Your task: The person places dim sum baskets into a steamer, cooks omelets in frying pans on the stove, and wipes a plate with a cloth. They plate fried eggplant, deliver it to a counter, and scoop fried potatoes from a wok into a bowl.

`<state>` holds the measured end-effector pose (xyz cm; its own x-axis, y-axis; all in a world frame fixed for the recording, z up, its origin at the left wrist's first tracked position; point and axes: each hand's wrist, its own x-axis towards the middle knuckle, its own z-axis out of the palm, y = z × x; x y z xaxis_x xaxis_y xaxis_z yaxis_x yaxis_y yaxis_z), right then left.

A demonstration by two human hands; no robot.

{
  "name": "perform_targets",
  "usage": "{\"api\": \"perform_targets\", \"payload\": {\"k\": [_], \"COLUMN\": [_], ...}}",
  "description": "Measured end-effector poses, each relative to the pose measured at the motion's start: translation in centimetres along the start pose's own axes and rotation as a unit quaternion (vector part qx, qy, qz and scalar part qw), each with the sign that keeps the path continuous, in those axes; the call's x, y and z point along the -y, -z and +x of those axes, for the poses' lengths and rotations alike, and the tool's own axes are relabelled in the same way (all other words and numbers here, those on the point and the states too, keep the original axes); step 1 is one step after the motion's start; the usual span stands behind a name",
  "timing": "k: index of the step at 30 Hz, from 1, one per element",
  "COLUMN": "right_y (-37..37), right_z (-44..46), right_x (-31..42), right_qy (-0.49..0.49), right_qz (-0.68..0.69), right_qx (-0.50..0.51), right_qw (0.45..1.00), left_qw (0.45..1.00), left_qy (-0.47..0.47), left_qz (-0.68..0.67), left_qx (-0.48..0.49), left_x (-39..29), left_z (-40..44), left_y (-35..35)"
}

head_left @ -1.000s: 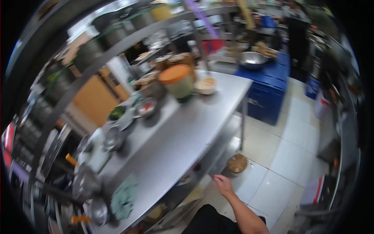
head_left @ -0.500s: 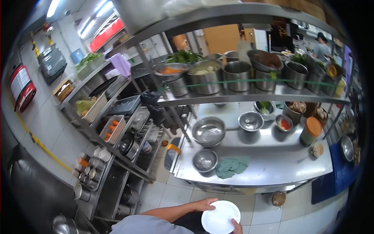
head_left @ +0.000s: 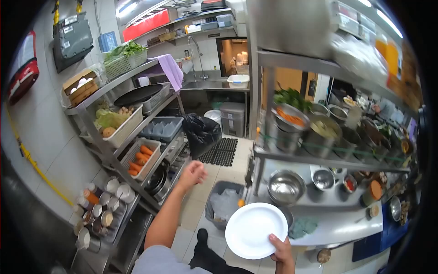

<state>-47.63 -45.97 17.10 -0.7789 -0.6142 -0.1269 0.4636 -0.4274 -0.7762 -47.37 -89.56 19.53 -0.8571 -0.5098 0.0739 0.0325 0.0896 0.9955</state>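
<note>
Your left hand [head_left: 194, 174] is letting go and staying empty, so only your right hand [head_left: 282, 250] is holding the white plate [head_left: 253, 229].

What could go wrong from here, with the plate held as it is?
The right hand alone grips the white plate at one side of its rim, so it might tip or slip. The grey bin stands on the floor just ahead of the person's foot; a step forward could catch it. The empty left hand is out near the hanging black bag in this view, and might brush it.
</note>
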Motion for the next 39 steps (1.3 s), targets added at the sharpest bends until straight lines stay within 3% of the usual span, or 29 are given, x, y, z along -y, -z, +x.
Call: {"api": "perform_targets", "payload": {"k": [4,7,9,11,13,15,17,18,19,21,22,23,24,25,27,28,29,30,31,33,34,36,37,39], "right_y": [-10.7,-16.6,-19.5,-24.6,-27.6,-29.3,-30.0,-30.7,-31.7,-33.7,-35.0,-36.3,-37.5,-38.7,-40.2,-41.1,-42.7,-43.9,-44.9,-47.6,-49.0,-52.2,-53.7,-55.1], "right_z": [11.7,19.0,22.9,24.5,27.6,30.5,34.2,35.8,37.4,41.3,43.7,46.3,49.0,52.0,57.1,59.7,62.2,64.2,65.9,69.1,70.3,72.0,72.1,72.5], "right_x": [-5.3,-7.3,-6.5,-2.8,-0.5,1.1,2.3,2.6,3.0,4.0,4.4,4.5,4.4,4.9,5.4,5.7,6.0,6.3,6.7,7.0,7.0,7.0,7.2,7.8], "right_qy": [0.064,0.067,0.215,0.252,0.331,0.346,0.389,0.375,0.371,0.419,0.424,0.425,0.432,0.437,0.429,0.442,0.458,0.429,0.403,0.387,0.395,0.448,0.388,0.368], "right_qz": [-0.014,-0.037,-0.328,-0.548,-0.603,-0.534,-0.453,-0.42,-0.383,-0.422,-0.404,-0.384,-0.382,-0.397,-0.418,-0.42,-0.419,-0.423,-0.425,-0.438,-0.449,-0.465,-0.503,-0.475], "right_qx": [-0.041,-0.077,-0.047,-0.025,-0.024,-0.046,-0.008,-0.014,-0.029,-0.036,-0.025,-0.004,-0.012,0.0,0.019,0.029,0.043,0.054,0.063,0.073,0.095,0.165,0.177,0.192], "right_qw": [0.997,0.994,0.919,0.797,0.725,0.77,0.802,0.826,0.845,0.803,0.81,0.82,0.817,0.807,0.801,0.792,0.783,0.796,0.808,0.808,0.796,0.746,0.752,0.776], "left_qw": [0.988,0.983,0.978,0.973,0.946,0.909,0.905,0.873,0.917,0.924,0.869,0.873,0.812,0.812,0.892,0.857,0.873,0.879,0.936,0.828,0.807,0.813,0.816,0.725], "left_qy": [-0.043,-0.054,-0.074,-0.114,-0.185,-0.245,-0.284,-0.32,-0.289,-0.282,-0.288,-0.254,-0.31,-0.316,-0.127,-0.225,-0.312,-0.352,-0.302,-0.527,-0.567,-0.564,-0.563,-0.556], "left_qz": [-0.075,-0.089,-0.075,-0.041,0.041,0.1,0.062,0.135,-0.002,0.0,0.15,0.176,0.218,0.209,0.21,0.241,0.164,0.137,0.071,0.128,0.117,0.092,0.079,0.323], "left_qx": [-0.127,-0.149,-0.178,-0.198,-0.263,-0.323,-0.31,-0.343,-0.274,-0.258,-0.373,-0.377,-0.444,-0.444,-0.379,-0.396,-0.337,-0.292,-0.167,-0.145,-0.114,-0.109,-0.106,-0.244], "left_x": [0.3,-1.7,-4.1,-5.7,-7.5,-10.3,-10.8,-8.9,-8.5,-8.1,-8.6,-9.0,-8.3,-9.6,-10.5,-8.1,-8.4,-8.7,-10.0,-15.1,-17.4,-17.6,-17.7,-17.0], "left_z": [16.5,24.5,28.4,32.6,37.4,38.6,41.5,45.1,47.8,52.0,52.4,53.4,55.3,56.1,54.8,57.9,58.1,58.1,56.0,50.8,49.4,51.8,52.9,57.8], "left_y": [12.5,17.7,19.9,22.0,23.6,24.1,25.4,27.0,27.5,28.4,27.8,28.2,28.0,27.4,27.3,28.3,28.8,29.2,29.4,28.0,27.4,24.9,23.6,26.4]}}
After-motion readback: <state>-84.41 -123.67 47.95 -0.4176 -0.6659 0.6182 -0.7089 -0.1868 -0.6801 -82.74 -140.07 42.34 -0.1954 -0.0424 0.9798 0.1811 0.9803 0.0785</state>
